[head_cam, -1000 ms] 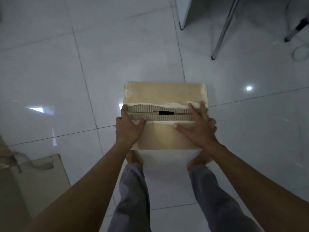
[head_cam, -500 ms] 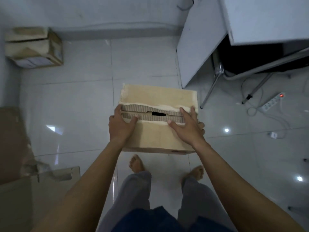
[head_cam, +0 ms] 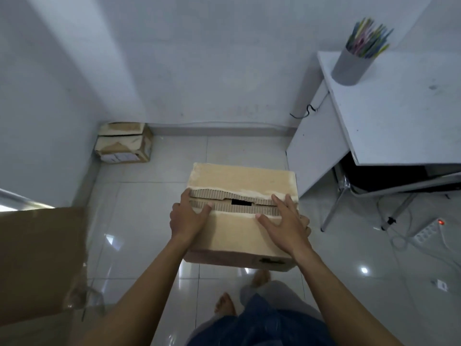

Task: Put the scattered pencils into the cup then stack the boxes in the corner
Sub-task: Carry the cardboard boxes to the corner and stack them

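Note:
I hold a tan cardboard box (head_cam: 240, 181) with torn top flaps in the air above the tiled floor. My left hand (head_cam: 188, 216) grips its left side with the thumb on top. My right hand (head_cam: 287, 222) lies flat over its right side, fingers wrapped round the edge. A smaller cardboard box (head_cam: 124, 143), worn and taped, sits on the floor in the far left corner of the room. A grey cup (head_cam: 351, 64) full of coloured pencils (head_cam: 369, 38) stands on the white desk (head_cam: 389, 116) at the right.
A large brown cardboard sheet (head_cam: 40, 260) stands close at the left. Under the desk are metal legs (head_cam: 334, 208), cables and a white power strip (head_cam: 429, 229) with a red light. My bare feet and grey trousers show below the held box.
The view has tilted up from the floor to the room corner, and the held box has risen higher off the floor. The corner box, desk and pencil cup have come into sight.

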